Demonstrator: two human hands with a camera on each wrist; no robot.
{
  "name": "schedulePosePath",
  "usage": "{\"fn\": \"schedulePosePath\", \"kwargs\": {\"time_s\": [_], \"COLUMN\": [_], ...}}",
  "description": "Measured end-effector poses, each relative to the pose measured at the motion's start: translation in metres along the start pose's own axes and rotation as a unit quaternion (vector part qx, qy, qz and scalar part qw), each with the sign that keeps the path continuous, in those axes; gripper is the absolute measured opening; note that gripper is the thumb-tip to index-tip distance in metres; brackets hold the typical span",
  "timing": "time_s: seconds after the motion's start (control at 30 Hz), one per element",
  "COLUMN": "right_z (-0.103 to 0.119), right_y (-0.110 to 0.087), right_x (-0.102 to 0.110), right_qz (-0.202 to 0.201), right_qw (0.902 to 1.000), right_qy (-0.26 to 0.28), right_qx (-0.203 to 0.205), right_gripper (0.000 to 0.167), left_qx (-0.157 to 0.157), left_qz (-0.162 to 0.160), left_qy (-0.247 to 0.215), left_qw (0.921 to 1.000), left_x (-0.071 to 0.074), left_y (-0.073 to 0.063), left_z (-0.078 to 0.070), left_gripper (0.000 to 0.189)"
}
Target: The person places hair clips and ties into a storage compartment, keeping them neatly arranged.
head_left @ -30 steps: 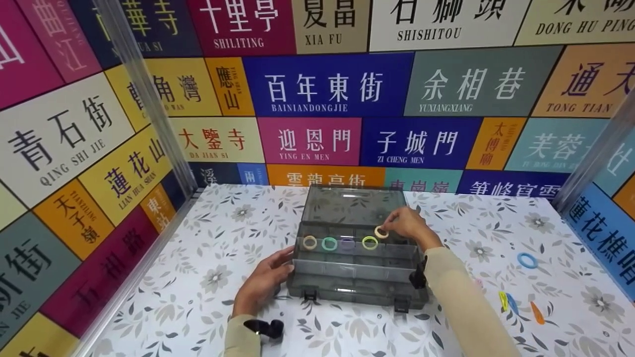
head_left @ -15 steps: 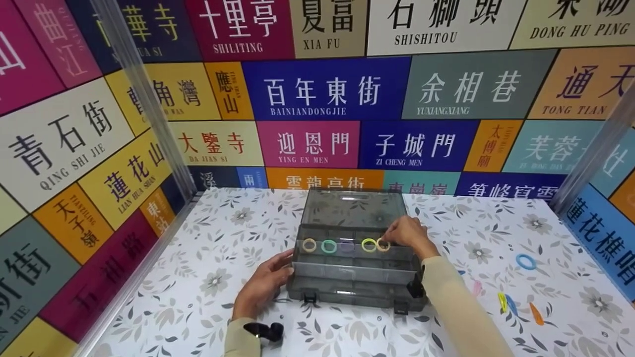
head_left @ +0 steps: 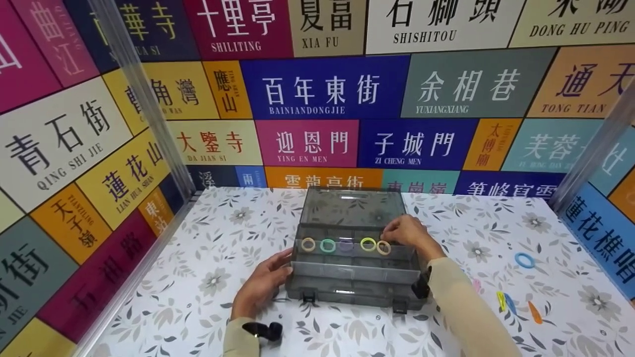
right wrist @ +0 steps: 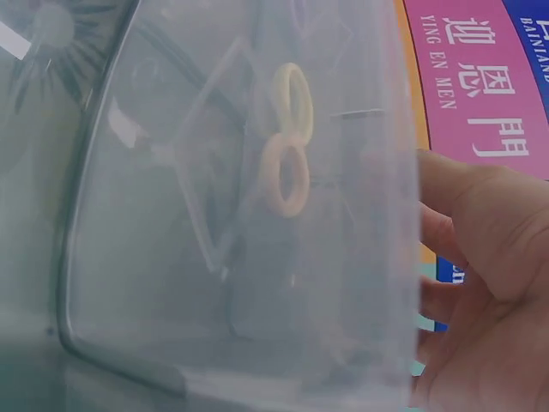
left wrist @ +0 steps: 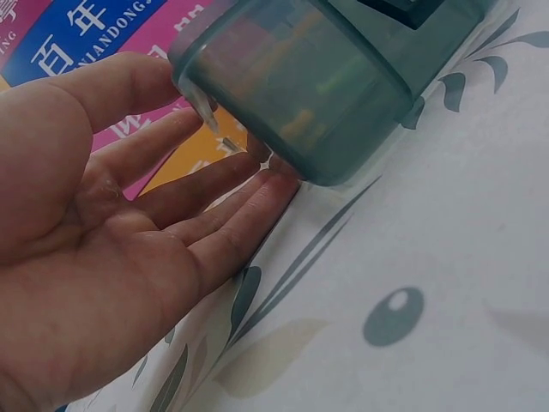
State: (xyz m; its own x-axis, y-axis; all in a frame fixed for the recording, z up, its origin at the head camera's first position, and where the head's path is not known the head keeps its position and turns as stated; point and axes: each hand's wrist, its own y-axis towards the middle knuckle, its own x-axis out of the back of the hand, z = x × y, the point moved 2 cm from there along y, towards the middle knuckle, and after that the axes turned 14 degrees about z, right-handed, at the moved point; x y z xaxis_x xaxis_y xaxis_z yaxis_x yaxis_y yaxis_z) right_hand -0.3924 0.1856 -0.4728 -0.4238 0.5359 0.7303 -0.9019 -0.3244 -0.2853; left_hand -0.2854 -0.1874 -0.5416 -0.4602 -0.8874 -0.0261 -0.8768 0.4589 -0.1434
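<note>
- the peach ring [head_left: 384, 255] is just beside the right hand [head_left: 409, 233], on the near-left side of its fingertips, toward the right end of the box [head_left: 342, 296].
- the right hand reaches over the far right part of the box with its fingers loosely bent; in the right wrist view they are apart from the peach ring, and the tips are hidden.
- the left hand [head_left: 260, 285] has its fingers spread and fairly straight, touching the left end of the box.
- there are five rings at the box, in a row from left to right: a tan ring [head_left: 308, 251], a green ring [head_left: 328, 252], a purple ring [head_left: 346, 250], a yellow ring [head_left: 368, 250] and the peach one. the last two seem to touch.
- one blue ring [head_left: 526, 267] lies on the table [head_left: 168, 307], to the right.
- at least four small clips, pink, yellow [head_left: 501, 301], blue and orange [head_left: 535, 312], lie nearer than the blue ring.
- the one see-through grey box has its lid [head_left: 352, 208] raised at the far side, and two latches [head_left: 308, 296] at the near side.
- the rings stand along a clear divider; which compartments they sit in, i cannot tell.
</note>
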Motion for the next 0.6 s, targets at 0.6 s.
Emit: {"fn": "schedulePosePath", "kwargs": {"time_s": [0.6], "right_z": [-0.006], "right_y": [-0.019], "right_x": [0.02], "right_qz": [0.006], "right_qw": [0.9988], "right_qy": [-0.009], "right_qx": [0.047], "right_gripper": [0.036], "left_qx": [-0.005], "left_qz": [-0.007], "left_qy": [0.013], "left_qw": [0.9999], "left_x": [-0.001], "left_y": [0.001], "left_z": [0.0], "left_gripper": [0.063]}}
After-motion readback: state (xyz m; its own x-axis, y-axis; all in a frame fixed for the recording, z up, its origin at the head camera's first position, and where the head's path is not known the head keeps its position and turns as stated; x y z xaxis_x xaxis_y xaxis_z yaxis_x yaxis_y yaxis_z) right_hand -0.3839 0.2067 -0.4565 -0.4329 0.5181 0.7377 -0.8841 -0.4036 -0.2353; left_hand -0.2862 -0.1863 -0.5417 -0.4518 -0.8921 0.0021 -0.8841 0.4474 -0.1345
